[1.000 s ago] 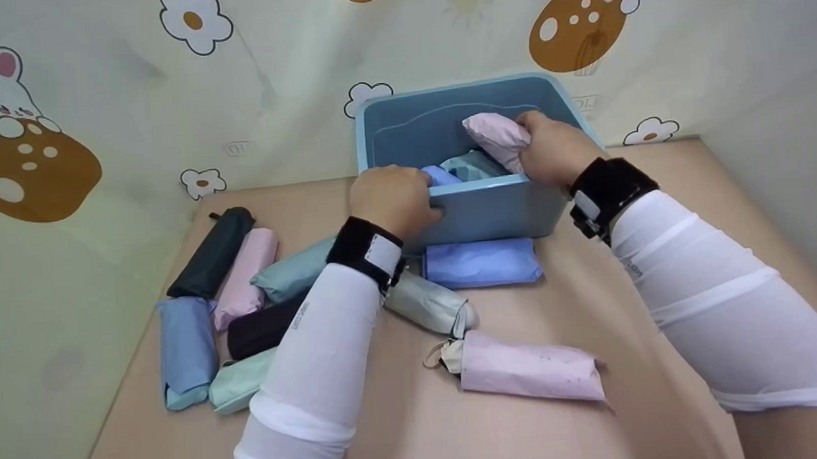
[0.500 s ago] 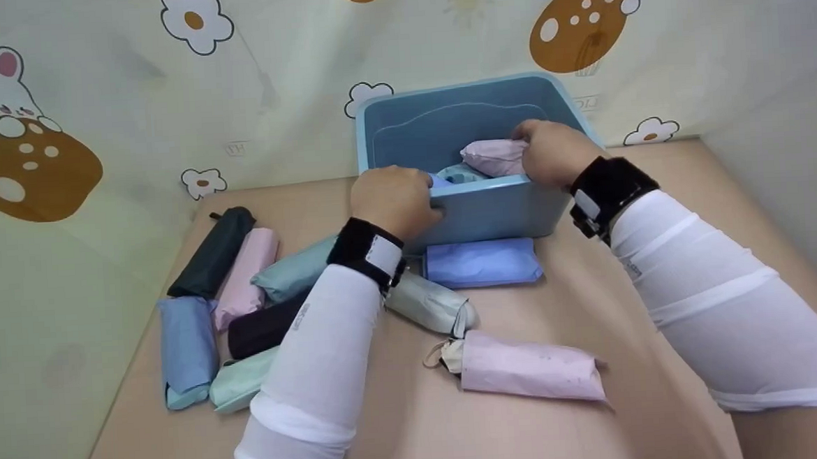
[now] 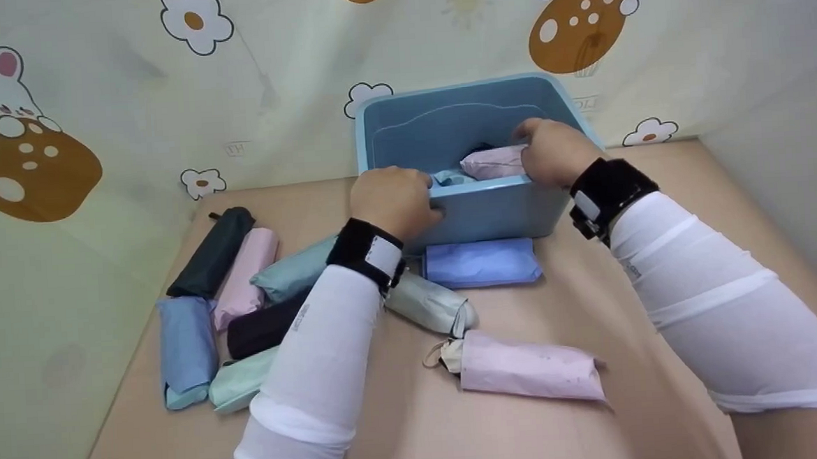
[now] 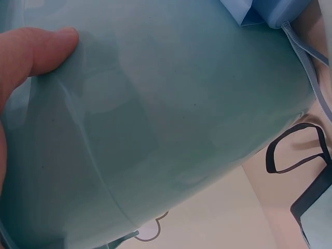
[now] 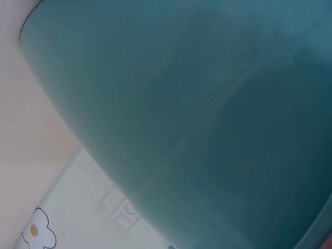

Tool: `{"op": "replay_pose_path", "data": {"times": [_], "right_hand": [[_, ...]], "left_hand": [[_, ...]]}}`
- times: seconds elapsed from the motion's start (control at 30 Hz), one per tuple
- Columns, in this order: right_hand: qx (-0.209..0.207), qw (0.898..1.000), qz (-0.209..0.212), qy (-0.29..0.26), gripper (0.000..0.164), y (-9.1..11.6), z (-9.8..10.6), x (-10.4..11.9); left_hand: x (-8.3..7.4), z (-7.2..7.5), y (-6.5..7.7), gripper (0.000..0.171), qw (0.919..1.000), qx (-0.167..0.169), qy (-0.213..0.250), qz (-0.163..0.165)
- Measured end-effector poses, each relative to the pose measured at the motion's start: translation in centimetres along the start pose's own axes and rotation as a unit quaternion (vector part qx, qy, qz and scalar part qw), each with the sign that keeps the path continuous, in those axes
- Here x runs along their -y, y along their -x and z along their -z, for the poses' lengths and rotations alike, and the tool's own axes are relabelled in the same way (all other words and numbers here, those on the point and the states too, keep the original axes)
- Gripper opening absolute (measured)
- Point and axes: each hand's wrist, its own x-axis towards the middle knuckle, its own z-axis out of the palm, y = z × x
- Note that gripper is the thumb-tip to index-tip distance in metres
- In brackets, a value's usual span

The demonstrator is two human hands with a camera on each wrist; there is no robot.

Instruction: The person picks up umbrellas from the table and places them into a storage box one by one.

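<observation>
A light blue plastic bin [image 3: 491,211] stands at the back of the table. My left hand [image 3: 393,199] grips its front rim, with the thumb on the outer wall in the left wrist view. Inside the bin, my right hand [image 3: 558,153] holds the right end of a folded pink umbrella [image 3: 494,163], its fingertips hidden. Beside that umbrella lie a teal wrapped bundle [image 3: 453,177] and something dark, partly covered. A folded blue umbrella [image 3: 481,263] lies just in front of the bin.
Several folded umbrellas lie at left, among them a dark green one [image 3: 212,254], a pink one [image 3: 247,276] and a blue one [image 3: 189,351]. A grey-green umbrella [image 3: 430,304] and a pale pink one [image 3: 531,366] lie in the middle. A patterned wall covering [image 3: 289,89] rises behind the bin.
The pink umbrella in the bin has tipped from slanted to nearly flat and sunk lower. The blue piece beside it has dropped from sight. Both hands stay nearly in place.
</observation>
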Motion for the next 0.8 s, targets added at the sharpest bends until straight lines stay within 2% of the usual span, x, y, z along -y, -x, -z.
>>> {"op": "replay_pose_path", "data": {"times": [0.47,0.8], "right_hand": [[-0.011,1.0,0.011,0.01,0.057,0.03,0.07,-0.2],[-0.01,1.0,0.002,-0.006,0.059,0.05,0.03,-0.2]], "left_hand": [[0.03,-0.1,0.1,0.03,0.9998,-0.019,0.005,-0.007],[0.05,-0.04,0.2,0.031,0.9999,-0.01,0.003,-0.005]]}}
